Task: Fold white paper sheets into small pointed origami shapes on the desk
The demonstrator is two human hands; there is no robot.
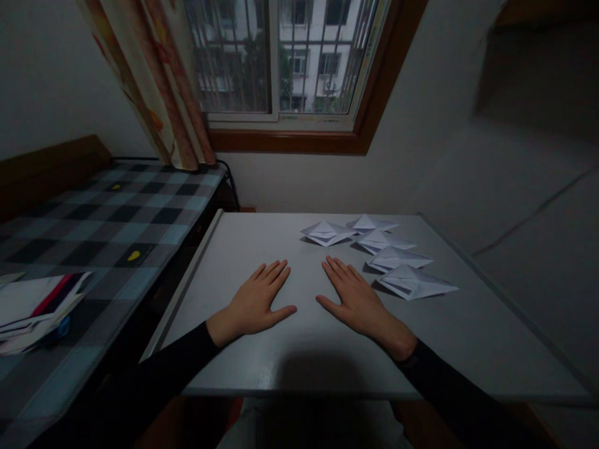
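My left hand (259, 296) lies flat on the white table (299, 355), palm down, thumb stretched toward the middle. Opposite it, my right hand (353, 296) rests palm down too, fingers extended and holding nothing. Several folded white paper boats stand on the table's right half. The nearest paper boat (414, 282) is just right of my right hand's fingers, apart from them. Behind it others form a slanting row, among them a paper boat (400, 258). A further paper boat (327, 232) sits to the left of the row, beyond my right fingertips.
Left of the table is a bed with a checked cover (154, 218), papers (37, 305) lying on it. A wall and a barred window (276, 62) with a curtain (159, 81) are behind the table. Another wall (528, 187) borders its right side.
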